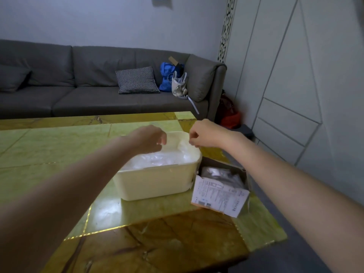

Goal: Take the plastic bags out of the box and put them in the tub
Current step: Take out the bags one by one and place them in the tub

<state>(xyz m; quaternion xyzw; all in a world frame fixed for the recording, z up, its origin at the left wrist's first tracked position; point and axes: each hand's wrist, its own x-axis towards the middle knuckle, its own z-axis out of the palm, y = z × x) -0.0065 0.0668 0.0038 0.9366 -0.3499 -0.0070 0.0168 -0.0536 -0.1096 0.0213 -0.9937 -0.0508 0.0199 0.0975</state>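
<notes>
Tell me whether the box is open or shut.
Open: the box has its labelled flap folded outward, and plastic bags show inside.

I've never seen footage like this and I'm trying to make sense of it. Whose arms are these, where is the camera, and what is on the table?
There is no machine here. The single picture comes from a wide-angle camera worn on a person's head, looking forward and down, so the two bare arms are that person's own. On the green and brown table stands a white tub with clear plastic bags already in it. Beside it, at the table's right edge, is an open box with more plastic inside. Both hands hover over the tub's far side: the left hand and right hand each have curled fingers and seem to pinch thin clear plastic, though it is hard to see. Behind is a grey sofa.
</notes>
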